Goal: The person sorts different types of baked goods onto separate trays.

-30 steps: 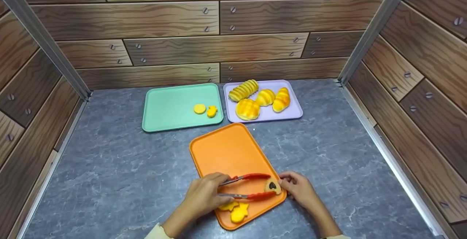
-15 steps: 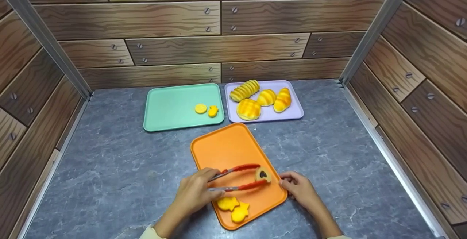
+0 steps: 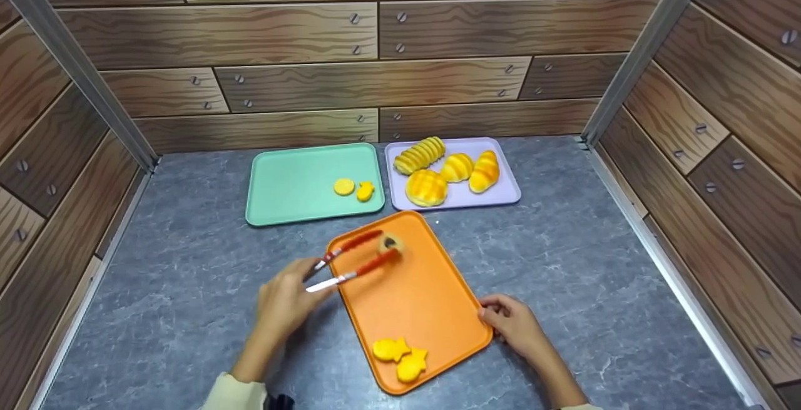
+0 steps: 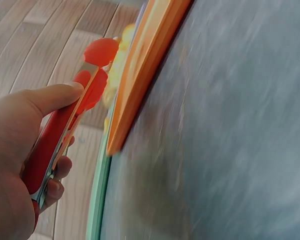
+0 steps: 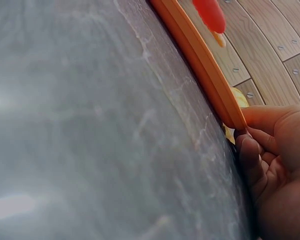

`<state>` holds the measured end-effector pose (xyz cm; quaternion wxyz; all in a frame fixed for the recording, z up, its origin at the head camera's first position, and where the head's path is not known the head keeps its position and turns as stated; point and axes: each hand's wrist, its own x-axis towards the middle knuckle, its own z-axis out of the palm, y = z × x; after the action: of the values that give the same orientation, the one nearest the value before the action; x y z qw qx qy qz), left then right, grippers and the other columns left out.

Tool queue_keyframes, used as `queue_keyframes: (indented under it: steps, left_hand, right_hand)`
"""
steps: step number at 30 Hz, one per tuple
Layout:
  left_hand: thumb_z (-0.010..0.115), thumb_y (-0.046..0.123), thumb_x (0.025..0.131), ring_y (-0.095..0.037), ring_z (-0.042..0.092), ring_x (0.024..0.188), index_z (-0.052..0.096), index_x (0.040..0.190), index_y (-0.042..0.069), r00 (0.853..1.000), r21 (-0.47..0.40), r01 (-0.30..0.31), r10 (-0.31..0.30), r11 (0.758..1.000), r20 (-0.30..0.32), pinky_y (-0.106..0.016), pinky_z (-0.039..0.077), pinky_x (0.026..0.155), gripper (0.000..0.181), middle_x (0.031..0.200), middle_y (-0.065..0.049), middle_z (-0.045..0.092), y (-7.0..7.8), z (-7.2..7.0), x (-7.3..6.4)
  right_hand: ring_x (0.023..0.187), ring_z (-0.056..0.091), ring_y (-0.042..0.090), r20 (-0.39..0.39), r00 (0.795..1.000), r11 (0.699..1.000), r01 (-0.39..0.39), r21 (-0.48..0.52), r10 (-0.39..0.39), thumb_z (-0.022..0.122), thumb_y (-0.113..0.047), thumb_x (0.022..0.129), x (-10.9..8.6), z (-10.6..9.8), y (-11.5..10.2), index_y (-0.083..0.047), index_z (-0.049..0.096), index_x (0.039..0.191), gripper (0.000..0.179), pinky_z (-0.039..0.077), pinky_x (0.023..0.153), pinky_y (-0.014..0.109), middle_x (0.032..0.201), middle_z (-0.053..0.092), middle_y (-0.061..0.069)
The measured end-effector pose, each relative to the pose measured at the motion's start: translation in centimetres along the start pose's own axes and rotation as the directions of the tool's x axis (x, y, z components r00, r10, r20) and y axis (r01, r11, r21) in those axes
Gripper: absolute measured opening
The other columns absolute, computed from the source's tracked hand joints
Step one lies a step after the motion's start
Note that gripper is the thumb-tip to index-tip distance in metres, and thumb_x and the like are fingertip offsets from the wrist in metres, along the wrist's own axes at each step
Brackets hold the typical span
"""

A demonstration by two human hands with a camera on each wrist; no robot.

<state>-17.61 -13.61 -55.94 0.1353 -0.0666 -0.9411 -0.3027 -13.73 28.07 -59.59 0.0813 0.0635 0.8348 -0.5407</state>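
My left hand (image 3: 285, 300) grips red-tipped metal tongs (image 3: 369, 264), its thumb pressed along the red handle in the left wrist view. Between the tong tips is a round tan cookie (image 3: 390, 244) with a dark centre, over the far part of the orange tray (image 3: 425, 291). The right hand (image 3: 510, 325) pinches that tray's right rim near its lower corner; in the right wrist view the thumb and fingers (image 5: 260, 120) meet at the rim. Two yellow fish-shaped crackers (image 3: 400, 360) lie at the tray's near end.
Behind stands a green tray (image 3: 288, 188) with a round yellow cracker (image 3: 343, 186) and a small yellow fish-shaped piece (image 3: 365, 191). To its right, a lilac tray (image 3: 508, 188) holds several bread pieces (image 3: 427, 188). Wood-patterned walls (image 3: 300, 34) enclose the grey marbled tabletop (image 3: 181, 260).
My left hand has moved left and away from me, carrying the cookie in the tongs from the orange tray's near right to its far end. The right hand stays at the rim.
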Motion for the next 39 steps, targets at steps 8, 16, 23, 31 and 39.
queue_keyframes:
  steps: [8,16,23,31,39]
  left_hand:
    - [0.086,0.041,0.076,-0.028,0.07,0.106,0.069,0.127,0.019,0.994,-0.013,0.092,-0.093,0.996,-0.063,-0.054,0.051,0.079,0.059,0.121,-0.003,0.071,-2.5,-1.2,1.9]
    - [0.082,0.043,0.079,-0.034,0.068,0.108,0.066,0.131,0.019,0.971,-0.007,0.227,-0.227,0.974,-0.072,-0.056,0.048,0.079,0.059,0.128,-0.006,0.068,-4.5,-1.1,4.1]
    - [0.078,0.044,0.084,-0.038,0.065,0.112,0.062,0.136,0.017,0.942,-0.01,0.327,-0.327,0.945,-0.072,-0.057,0.046,0.083,0.06,0.135,-0.008,0.064,-6.2,-1.3,6.1]
    - [0.075,0.044,0.086,-0.039,0.064,0.112,0.06,0.137,0.012,0.92,0.02,0.384,-0.38,0.923,-0.101,-0.057,0.047,0.083,0.062,0.13,-0.013,0.065,-7.4,-1.1,7.8]
    - [0.074,0.044,0.088,-0.039,0.066,0.106,0.063,0.134,0.011,0.9,0.029,0.418,-0.409,0.908,-0.151,-0.058,0.047,0.079,0.057,0.119,-0.014,0.068,-7.7,-0.5,8.6]
  right_hand:
    - [0.057,0.051,0.01,-0.001,1.0,1.0,0.006,0.005,-0.006,0.075,-0.02,0.09,-0.1,-0.1,-0.1,-0.002,0.071,0.112,0.028,0.045,0.051,0.024,0.081,0.06,0.003]
    - [0.057,0.051,0.01,0.008,1.0,1.0,0.003,0.021,-0.003,0.075,-0.019,0.09,-0.1,0.0,-0.1,-0.001,0.071,0.112,0.029,0.045,0.051,0.024,0.081,0.06,0.003]
    - [0.058,0.052,0.011,0.009,1.0,1.0,0.003,0.014,-0.003,0.074,-0.02,0.091,-0.1,0.1,-0.1,-0.001,0.071,0.112,0.028,0.046,0.052,0.024,0.081,0.06,0.003]
    - [0.058,0.052,0.01,0.006,1.0,1.0,0.016,0.012,-0.016,0.075,-0.019,0.09,0.0,0.0,-0.1,-0.001,0.071,0.112,0.028,0.046,0.052,0.024,0.081,0.06,0.004]
    - [0.057,0.052,0.01,-0.005,1.0,1.0,0.02,0.01,-0.02,0.074,-0.018,0.09,-0.1,0.0,0.0,-0.001,0.071,0.111,0.027,0.046,0.051,0.023,0.081,0.06,0.003]
